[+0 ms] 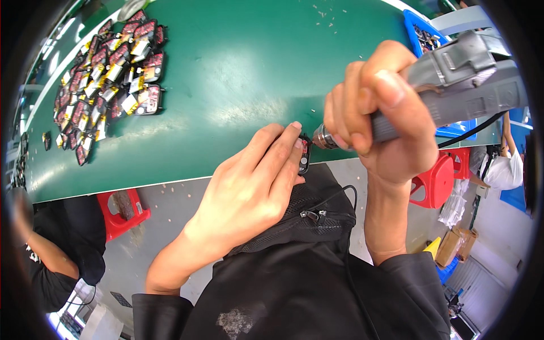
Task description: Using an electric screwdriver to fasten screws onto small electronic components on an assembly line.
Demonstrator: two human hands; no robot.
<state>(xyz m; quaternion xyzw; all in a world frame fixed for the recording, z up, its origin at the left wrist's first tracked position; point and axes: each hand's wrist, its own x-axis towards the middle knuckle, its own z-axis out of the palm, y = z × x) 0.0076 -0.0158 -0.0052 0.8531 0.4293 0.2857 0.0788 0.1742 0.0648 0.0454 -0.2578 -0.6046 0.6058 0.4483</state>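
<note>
My right hand (391,107) is wrapped round a grey electric screwdriver (473,90), held on its side with its metal nose pointing left. Its tip meets, or nearly meets, a small black-cased electronic unit (305,157) with red inside, at the near edge of the table. Whether the bit touches it I cannot tell. The fingers of my left hand (249,175) lie close together and hold this unit against the edge, covering its left side. On the table's left, a heap of similar black units (107,79) shows red boards, silvery battery packs and yellow tape.
The green tabletop (238,62) carries small scraps at the far side. Blue trays (416,34) with small parts stand at the right. A black cord (476,133) trails off the screwdriver. Red stools (433,184) stand below the edge; another person's arm (54,255) is at far left.
</note>
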